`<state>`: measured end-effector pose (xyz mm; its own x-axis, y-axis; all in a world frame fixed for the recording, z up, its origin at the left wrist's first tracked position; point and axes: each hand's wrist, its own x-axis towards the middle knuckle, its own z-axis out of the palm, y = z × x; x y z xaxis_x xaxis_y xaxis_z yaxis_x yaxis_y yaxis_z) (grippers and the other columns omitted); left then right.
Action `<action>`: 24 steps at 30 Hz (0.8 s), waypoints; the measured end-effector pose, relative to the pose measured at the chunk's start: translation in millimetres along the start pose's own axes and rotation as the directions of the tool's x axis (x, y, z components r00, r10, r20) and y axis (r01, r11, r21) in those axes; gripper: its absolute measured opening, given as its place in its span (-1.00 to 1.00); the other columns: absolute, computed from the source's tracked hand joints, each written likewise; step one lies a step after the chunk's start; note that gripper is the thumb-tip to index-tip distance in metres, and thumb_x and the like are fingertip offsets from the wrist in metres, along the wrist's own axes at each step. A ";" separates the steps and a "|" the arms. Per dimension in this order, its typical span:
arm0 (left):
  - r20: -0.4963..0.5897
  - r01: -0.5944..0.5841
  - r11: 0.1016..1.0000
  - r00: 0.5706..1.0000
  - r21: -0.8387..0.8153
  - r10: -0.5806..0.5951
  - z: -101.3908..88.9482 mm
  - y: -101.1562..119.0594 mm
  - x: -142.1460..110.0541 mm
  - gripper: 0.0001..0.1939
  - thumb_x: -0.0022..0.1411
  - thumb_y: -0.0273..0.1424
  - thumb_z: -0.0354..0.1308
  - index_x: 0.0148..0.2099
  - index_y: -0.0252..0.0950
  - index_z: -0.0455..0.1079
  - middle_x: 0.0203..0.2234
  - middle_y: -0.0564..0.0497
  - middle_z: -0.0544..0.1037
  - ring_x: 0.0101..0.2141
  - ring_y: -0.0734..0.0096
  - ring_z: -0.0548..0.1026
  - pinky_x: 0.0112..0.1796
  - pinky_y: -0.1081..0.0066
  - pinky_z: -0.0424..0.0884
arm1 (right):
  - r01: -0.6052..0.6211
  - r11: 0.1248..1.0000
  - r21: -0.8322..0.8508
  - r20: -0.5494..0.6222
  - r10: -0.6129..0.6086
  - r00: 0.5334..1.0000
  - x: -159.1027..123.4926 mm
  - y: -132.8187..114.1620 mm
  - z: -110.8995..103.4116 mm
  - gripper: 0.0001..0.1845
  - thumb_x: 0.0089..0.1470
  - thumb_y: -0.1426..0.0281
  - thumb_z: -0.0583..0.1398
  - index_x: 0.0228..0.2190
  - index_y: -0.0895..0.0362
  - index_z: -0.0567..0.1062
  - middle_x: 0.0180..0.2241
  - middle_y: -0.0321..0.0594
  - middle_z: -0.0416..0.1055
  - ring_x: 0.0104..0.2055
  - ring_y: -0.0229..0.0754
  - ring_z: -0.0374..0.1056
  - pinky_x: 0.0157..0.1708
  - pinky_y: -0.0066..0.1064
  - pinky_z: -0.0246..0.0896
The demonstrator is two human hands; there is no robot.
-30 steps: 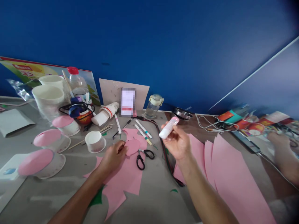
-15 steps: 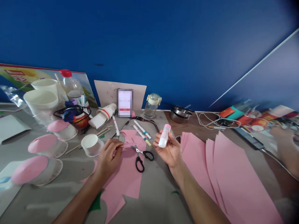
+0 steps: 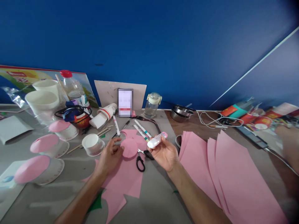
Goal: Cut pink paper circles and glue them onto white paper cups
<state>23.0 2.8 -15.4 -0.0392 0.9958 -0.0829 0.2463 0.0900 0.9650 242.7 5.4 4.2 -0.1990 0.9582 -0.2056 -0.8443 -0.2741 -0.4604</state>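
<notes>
My left hand (image 3: 112, 155) has its fingers closed at the left edge of a round pink paper disc (image 3: 130, 148), which now faces up above the cut pink sheet (image 3: 126, 177). Curled round a white glue stick (image 3: 156, 141) with a pink end, my right hand (image 3: 166, 155) is raised to the right of the disc. The glue stick lies nearly level, its white end to the left. Black-handled scissors (image 3: 140, 164) rest between the hands, their blades partly covered by the disc.
Several paper cups with pink tops (image 3: 35, 168) stand at left, near an open white cup (image 3: 92, 143). Markers (image 3: 141, 130) lie beyond the hands. Pink sheets (image 3: 235, 174) spread at right. A phone (image 3: 125, 102) and a glass jar (image 3: 153, 105) stand at the back. Another person's arm (image 3: 288, 149) shows far right.
The pink disc has turned from edge-on to flat, facing up. My right hand has moved slightly left and lower, and the glue stick has tipped from upright towards level.
</notes>
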 end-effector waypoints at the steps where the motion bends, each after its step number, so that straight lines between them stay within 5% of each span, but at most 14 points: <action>1: 0.005 -0.016 1.000 1.000 0.015 0.016 -0.2 -1.1 0.1 -0.65 0.12 -0.27 0.11 -0.07 -0.30 0.25 -0.71 0.27 0.13 -0.65 0.54 0.13 -0.58 0.51 0.01 | -0.011 1.000 0.003 -0.003 0.011 1.000 0.1 1.2 -0.2 -0.82 -0.15 0.35 0.39 -0.46 0.07 0.50 -0.42 -0.38 0.54 -0.39 -0.27 0.41 -0.32 -0.35 0.37; 7: 0.016 -0.030 0.995 0.999 -0.093 0.032 4.3 8.5 -5.5 -0.66 0.14 -0.24 0.08 -0.07 -0.28 0.22 -0.71 0.28 0.10 -0.67 0.55 0.10 -0.59 0.51 -0.01 | 0.012 1.000 0.018 0.046 -0.013 0.999 -2.5 4.7 0.9 -0.80 -0.12 0.34 0.39 -0.43 -0.02 0.47 -0.36 -0.47 0.52 -0.27 -0.25 0.42 -0.11 -0.20 0.33; 12: 0.001 -0.019 0.992 1.000 -0.124 0.019 13.9 8.2 -11.1 -0.80 0.15 -0.26 0.07 -0.20 -0.23 0.21 -0.73 0.29 0.06 -0.68 0.56 0.03 -0.61 0.53 -0.04 | -0.026 1.000 -0.017 0.087 0.027 0.996 -7.4 12.7 3.7 -0.72 -0.23 0.32 0.43 -0.44 0.04 0.48 -0.45 -0.40 0.46 -0.38 -0.27 0.37 -0.27 -0.34 0.36; 18: 0.052 -0.138 0.986 0.990 0.093 0.134 10.8 -4.7 -10.0 -0.87 0.21 -0.31 0.02 -0.27 -0.25 0.32 -0.60 0.16 0.33 -0.57 0.51 0.23 -0.52 0.49 0.12 | -0.039 0.994 -0.100 -0.010 0.039 0.999 -5.4 21.6 2.2 -0.71 -0.27 0.42 0.45 -0.46 0.11 0.50 -0.44 -0.36 0.49 -0.36 -0.32 0.39 -0.29 -0.51 0.33; 24: 0.239 -0.268 0.924 0.949 0.273 0.205 0.6 4.2 -8.7 -0.82 0.23 -0.36 -0.01 -0.30 -0.26 0.40 -0.51 0.07 0.50 -0.50 0.44 0.38 -0.44 0.47 0.25 | 0.024 0.984 -0.177 -0.024 -0.029 0.999 4.3 24.0 -2.7 -0.79 -0.17 0.40 0.40 -0.47 0.10 0.48 -0.52 -0.37 0.47 -0.47 -0.29 0.36 -0.42 -0.46 0.32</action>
<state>25.0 -5.5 -10.8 0.2451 0.9677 0.0595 0.5027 -0.1793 0.8457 222.9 2.6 -10.1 -0.1625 0.9634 -0.2133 -0.7474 -0.2614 -0.6108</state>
